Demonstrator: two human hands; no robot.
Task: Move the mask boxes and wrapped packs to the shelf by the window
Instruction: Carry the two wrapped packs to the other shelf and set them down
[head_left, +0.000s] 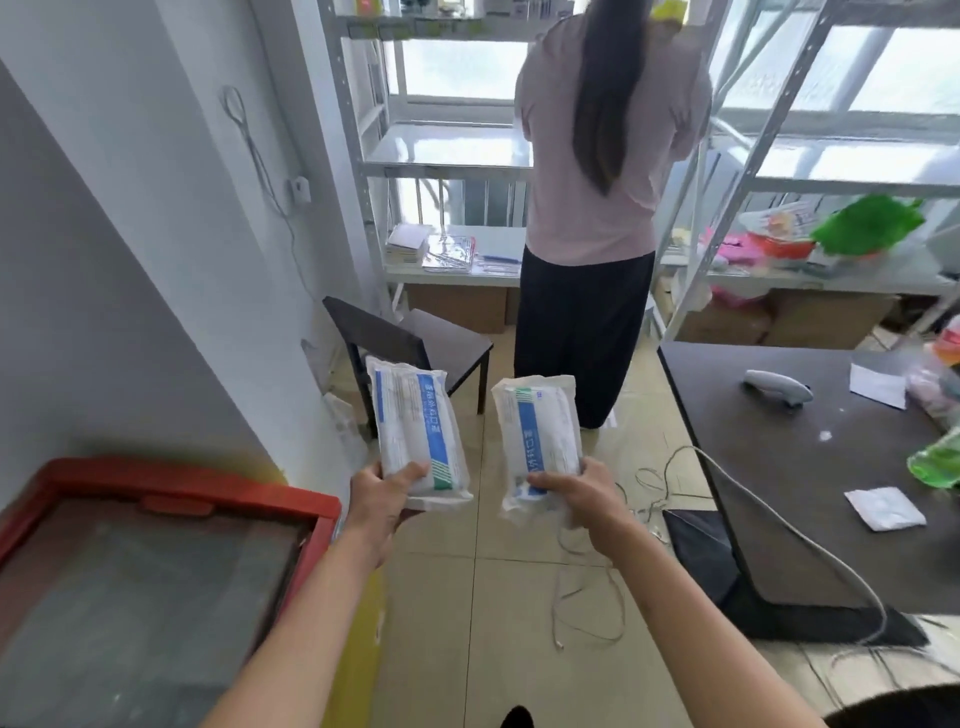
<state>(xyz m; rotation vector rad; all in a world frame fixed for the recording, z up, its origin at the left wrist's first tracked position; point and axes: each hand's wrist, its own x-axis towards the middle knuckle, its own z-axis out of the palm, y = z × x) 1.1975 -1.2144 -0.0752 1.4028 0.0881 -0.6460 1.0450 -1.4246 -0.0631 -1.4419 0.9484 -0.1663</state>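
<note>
Wrapped packs, one (418, 431) pinched in my left hand (382, 493), one (537, 441) in my right hand (571, 491), point lengthwise toward the window shelf (447, 161) ahead.

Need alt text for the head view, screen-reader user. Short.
Two bare hands each hold a white wrapped mask pack with a blue stripe: the left hand grips the left pack, the right hand the right pack. Ahead, a person in a pink top stands at the metal shelf by the window, beyond a dark chair.
</note>
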